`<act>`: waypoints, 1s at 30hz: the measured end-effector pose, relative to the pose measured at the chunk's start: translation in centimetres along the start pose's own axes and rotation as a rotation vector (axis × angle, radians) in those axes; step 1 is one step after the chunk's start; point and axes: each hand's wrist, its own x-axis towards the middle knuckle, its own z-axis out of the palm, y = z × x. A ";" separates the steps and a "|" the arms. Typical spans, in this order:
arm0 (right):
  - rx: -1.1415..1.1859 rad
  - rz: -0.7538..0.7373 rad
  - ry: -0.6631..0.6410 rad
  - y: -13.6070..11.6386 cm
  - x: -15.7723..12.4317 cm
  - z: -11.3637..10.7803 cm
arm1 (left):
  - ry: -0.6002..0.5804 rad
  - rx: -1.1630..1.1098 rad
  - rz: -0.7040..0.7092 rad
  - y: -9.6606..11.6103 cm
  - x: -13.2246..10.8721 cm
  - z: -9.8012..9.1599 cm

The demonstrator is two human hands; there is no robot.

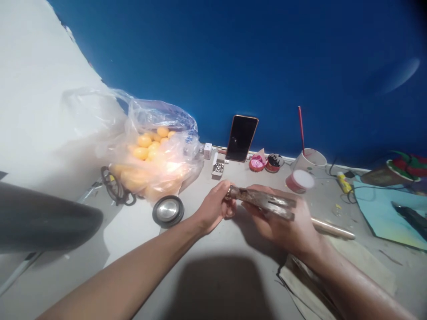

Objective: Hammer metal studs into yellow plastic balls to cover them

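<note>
A worn claw hammer [253, 198] is in my right hand [293, 226], whose fingers wrap around it below the head. The forked claw points right and the striking end points left. Its pale handle [333, 227] sticks out past the back of my hand. My left hand [216, 206] is closed beside the striking end, thumb on top. Between its fingertips shows a small, dark, shiny bit that I cannot make out, close against the hammer face. Just beyond my left hand lies a small open box [218, 168] of shiny little pieces.
A clear plastic bag [160, 173] of orange fruit stands left, with a round black-rimmed lid [168, 211] before it. A phone [242, 138] leans on the blue wall. Right are a white cup [315, 159], a pink-sided tub [300, 181], a blue board [376, 209] and cloth [363, 262].
</note>
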 end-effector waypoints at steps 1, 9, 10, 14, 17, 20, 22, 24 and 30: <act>-0.004 0.001 -0.012 0.1 0.0 0.1 | 0.001 0.018 0.013 0.0 -0.1 0.1; -0.026 0.000 0.056 0.8 -0.1 0.1 | 0.010 0.074 0.057 -0.3 -0.2 0.3; -0.022 -0.001 0.041 0.7 -0.1 0.1 | 0.015 0.073 0.055 -0.3 -0.2 0.4; 0.003 -0.003 0.071 0.6 0.1 -0.2 | -0.002 0.075 0.071 0.1 -0.3 0.5; -0.008 -0.001 0.124 0.8 0.2 -0.4 | -0.010 0.071 0.090 0.2 -0.3 0.6; -0.011 0.009 0.089 0.9 0.2 -0.2 | -0.008 0.058 0.077 0.0 -0.2 0.3; -0.011 0.004 0.061 0.9 0.1 -0.1 | -0.012 0.048 0.063 0.0 -0.1 0.1; -0.013 -0.002 0.073 0.9 0.1 0.0 | -0.028 0.030 0.046 0.0 0.0 0.0; -0.065 0.023 0.106 1.1 0.1 -0.1 | -0.076 0.002 0.028 -0.1 0.0 -0.3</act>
